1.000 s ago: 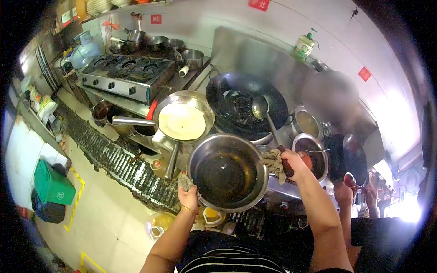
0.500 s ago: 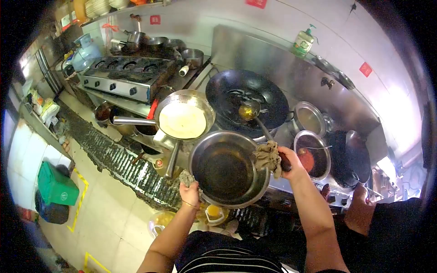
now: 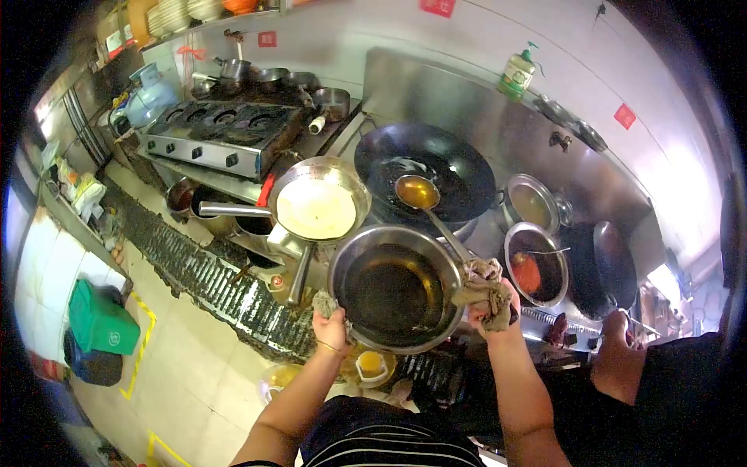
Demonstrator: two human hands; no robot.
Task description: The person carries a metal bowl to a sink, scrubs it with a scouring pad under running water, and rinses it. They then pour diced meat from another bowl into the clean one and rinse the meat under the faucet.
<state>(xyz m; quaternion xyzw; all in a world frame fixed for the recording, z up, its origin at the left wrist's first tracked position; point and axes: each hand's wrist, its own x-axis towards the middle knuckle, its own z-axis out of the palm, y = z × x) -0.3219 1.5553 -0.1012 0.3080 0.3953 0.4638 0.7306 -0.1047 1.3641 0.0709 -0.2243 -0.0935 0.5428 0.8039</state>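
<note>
Basin (image 3: 395, 289) sits between 2 hands (image 3: 331, 327), gripped through cloths (image 3: 484, 299) either side.

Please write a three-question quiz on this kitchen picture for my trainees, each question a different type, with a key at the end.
1. True or false: golden liquid shows in the bowl of the ladle.

2. In this view, the ladle's bowl is seen against which thing?
A) the green bin
B) the black wok
C) the burner stove

3. Fill in: the left hand holds a ____ at the edge of the metal basin.

Key: 1 true; 2 B; 3 cloth.
</note>
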